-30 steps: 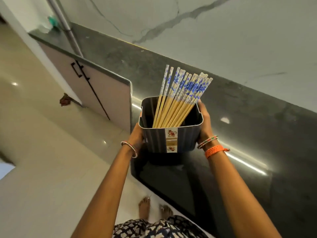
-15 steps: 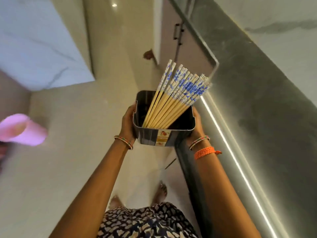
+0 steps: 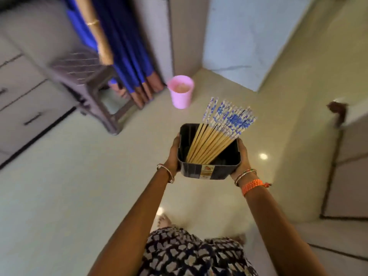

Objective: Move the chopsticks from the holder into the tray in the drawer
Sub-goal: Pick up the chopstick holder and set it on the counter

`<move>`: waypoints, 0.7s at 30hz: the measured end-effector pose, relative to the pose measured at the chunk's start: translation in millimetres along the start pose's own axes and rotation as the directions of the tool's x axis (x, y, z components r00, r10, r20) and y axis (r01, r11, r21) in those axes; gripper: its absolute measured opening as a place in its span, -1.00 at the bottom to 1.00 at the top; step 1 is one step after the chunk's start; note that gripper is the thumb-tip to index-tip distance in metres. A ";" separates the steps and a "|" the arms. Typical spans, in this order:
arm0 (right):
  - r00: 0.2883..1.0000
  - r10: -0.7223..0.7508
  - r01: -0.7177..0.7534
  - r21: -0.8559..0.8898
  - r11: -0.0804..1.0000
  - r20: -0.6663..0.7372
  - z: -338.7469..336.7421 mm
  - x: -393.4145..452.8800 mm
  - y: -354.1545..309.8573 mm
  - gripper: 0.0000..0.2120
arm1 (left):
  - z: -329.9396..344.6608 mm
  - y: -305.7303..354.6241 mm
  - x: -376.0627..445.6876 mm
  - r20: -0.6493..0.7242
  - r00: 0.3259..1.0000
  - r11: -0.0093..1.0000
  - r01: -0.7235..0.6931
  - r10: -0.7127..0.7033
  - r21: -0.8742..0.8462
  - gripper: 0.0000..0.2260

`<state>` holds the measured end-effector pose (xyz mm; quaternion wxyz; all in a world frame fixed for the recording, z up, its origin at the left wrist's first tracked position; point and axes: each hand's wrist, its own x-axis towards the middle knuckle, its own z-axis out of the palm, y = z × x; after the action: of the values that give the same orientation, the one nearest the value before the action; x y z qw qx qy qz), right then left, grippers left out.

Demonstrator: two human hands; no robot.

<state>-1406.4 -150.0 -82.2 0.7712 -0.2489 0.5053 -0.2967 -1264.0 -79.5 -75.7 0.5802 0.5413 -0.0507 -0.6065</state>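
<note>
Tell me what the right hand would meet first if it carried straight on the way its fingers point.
The right hand grips the holder, fingers pointing away. Nothing close lies ahead, only bare floor and then the pale wall, though depth is hard to judge.

A single wide-angle camera sat on the person's head and looked forward and steeply down over both outstretched arms. The holder (image 3: 209, 168) lay close below the lens at mid-frame; the floor (image 3: 79, 186) spread beneath and beyond it.

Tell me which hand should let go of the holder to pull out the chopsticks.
Probably the right hand: the chopsticks lean toward its side of the holder, while the left hand keeps its grip.
</note>
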 end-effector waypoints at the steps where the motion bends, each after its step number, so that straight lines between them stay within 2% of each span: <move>1: 0.998 0.039 -0.038 -0.025 0.999 0.039 31.9 5.1 12.9 -0.39 | -31.3 9.2 -1.3 -0.032 0.999 0.998 -0.035 0.034 -0.045 -0.56; 6: 0.950 0.209 -0.165 -0.198 0.966 0.230 166.8 30.4 74.1 -0.41 | -157.2 59.8 -24.0 -0.255 0.949 0.962 -0.229 0.187 -0.149 -0.60; 8: 0.921 0.258 -0.173 -0.284 0.943 0.293 217.2 38.6 95.5 -0.42 | -199.1 76.6 -34.6 -0.365 0.895 0.939 -0.319 0.255 -0.127 -0.62; 12: 0.859 0.355 -0.185 -0.423 0.887 0.368 308.2 56.8 130.9 -0.54 | -267.2 111.7 -49.3 -0.548 0.786 0.904 -0.410 0.285 -0.118 -0.67; 17: 0.763 0.417 -0.119 -0.527 0.841 0.493 428.6 84.7 160.3 -0.61 | -349.2 166.3 -51.0 -0.662 0.688 0.830 -0.529 0.298 -0.176 -0.64; 20: 0.775 0.400 -0.066 -0.567 0.821 0.489 498.0 114.0 176.5 -0.74 | -397.1 209.8 -44.1 -0.699 0.650 0.768 -0.598 0.299 -0.228 -0.61; 21: 0.774 0.401 -0.041 -0.594 0.804 0.489 520.8 125.1 182.8 -0.72 | -412.9 225.4 -40.3 -0.708 0.641 0.751 -0.614 0.296 -0.242 -0.60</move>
<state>-846.7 -67.0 -95.9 0.8143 -0.4759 0.3283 0.0523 -832.8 112.5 -65.1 0.8107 0.5245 0.1530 -0.2104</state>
